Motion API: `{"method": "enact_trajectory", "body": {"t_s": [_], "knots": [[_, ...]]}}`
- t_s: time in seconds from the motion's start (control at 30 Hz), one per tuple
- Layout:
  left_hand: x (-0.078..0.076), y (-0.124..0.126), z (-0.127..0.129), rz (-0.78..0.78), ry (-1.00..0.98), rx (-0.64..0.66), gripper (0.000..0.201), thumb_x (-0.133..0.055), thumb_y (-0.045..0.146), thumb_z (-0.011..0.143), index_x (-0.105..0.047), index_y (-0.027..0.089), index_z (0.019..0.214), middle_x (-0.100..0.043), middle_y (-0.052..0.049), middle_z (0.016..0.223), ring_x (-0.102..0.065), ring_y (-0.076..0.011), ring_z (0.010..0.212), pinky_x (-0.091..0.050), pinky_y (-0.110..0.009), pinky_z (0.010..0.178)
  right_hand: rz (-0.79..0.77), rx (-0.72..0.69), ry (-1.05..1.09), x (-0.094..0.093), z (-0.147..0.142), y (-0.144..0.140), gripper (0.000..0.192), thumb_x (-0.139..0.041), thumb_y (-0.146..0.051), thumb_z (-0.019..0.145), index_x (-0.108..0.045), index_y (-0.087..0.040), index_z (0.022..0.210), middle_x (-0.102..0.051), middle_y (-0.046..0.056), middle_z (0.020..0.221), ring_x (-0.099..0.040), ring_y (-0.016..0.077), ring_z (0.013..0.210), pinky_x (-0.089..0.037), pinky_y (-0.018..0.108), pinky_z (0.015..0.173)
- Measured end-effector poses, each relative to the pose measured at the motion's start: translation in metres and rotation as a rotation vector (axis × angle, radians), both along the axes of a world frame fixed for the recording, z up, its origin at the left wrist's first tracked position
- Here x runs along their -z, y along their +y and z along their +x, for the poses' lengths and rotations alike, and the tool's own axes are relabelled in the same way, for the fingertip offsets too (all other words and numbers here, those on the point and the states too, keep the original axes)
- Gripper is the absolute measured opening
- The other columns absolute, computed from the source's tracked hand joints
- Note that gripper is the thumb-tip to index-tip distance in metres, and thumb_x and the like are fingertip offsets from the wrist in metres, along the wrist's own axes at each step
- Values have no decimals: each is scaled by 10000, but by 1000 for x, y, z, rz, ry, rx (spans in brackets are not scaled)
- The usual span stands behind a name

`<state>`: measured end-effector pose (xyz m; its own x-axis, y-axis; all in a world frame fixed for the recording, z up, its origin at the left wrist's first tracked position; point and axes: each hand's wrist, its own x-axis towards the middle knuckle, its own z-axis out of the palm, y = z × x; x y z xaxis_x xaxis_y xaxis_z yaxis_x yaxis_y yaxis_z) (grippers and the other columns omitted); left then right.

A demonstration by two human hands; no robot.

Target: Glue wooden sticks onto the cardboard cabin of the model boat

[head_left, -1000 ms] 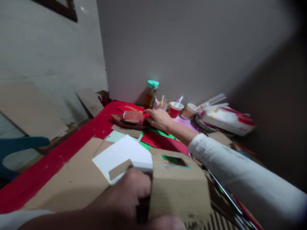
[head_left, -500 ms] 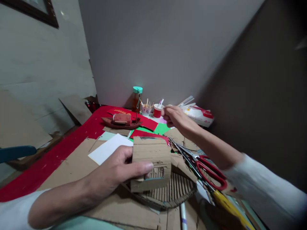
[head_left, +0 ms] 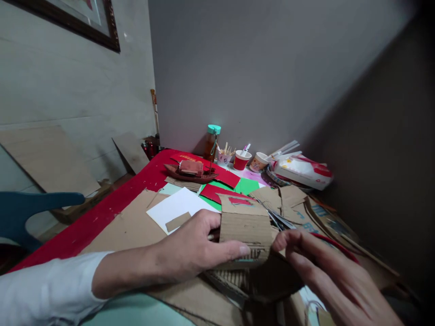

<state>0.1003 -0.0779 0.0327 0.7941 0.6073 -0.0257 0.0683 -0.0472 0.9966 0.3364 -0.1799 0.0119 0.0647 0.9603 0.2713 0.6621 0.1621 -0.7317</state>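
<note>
A red table (head_left: 112,206) is lying under cardboard sheets, with a model boat (head_left: 190,170) far back. The left hand (head_left: 193,251) is gripping a small cardboard box (head_left: 245,226) near the front edge, while the right hand (head_left: 326,276) is touching its right side, fingers loose.

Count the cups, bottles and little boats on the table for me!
Paper cups: 3, the white cup with sticks, the red cup and the patterned cup
Bottles: 1, the bottle with a teal cap
Model boats: 1, the boat
Total: 5
</note>
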Motion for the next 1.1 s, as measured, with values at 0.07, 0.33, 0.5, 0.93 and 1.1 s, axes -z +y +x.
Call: {"method": "enact_trajectory", "body": {"t_s": [0.07,0.33,0.5,0.93,1.1], "knots": [[1,1,-1,-4,17,-22,427,-730,280,865,-739,127,1263,-795,-89,1234,-716,-283,1116,-542,-367,961,-43,-19,18,1,-11,-2,222,-545,-534,971,-673,-358,1014,-722,65,850,-716,284,799,-564,319,552],[-6,9,1,-70,-14,32,282,-765,231,859,-817,280,1131,-824,49,1092,-731,-197,1011,-527,-244,883,-161,54,262,-14,-41,5,292,-631,-560,838,-619,-268,821,-599,33,733,-615,245,677,-492,332,553],[-7,12,-1,-30,93,-58,166,-792,308,831,-839,251,979,-800,42,867,-704,-190,851,-523,-225,752,-195,36,288,-10,-35,5,345,-636,-518,829,-513,-246,656,-537,19,697,-543,226,681,-427,330,589],[-18,10,-4,427,470,-156,258,-690,433,854,-726,226,704,-623,65,635,-523,-133,613,-346,-223,539,-282,53,-133,-19,-35,-4,376,-507,-465,969,-528,-233,674,-554,-4,615,-443,167,556,-269,299,498],[-17,10,0,585,548,-197,392,-631,532,858,-628,215,628,-439,60,525,-367,-125,513,-188,-275,486,-307,96,-401,-21,-35,-7,388,-458,-444,996,-596,-226,706,-573,13,598,-464,175,537,-255,320,542]]}}
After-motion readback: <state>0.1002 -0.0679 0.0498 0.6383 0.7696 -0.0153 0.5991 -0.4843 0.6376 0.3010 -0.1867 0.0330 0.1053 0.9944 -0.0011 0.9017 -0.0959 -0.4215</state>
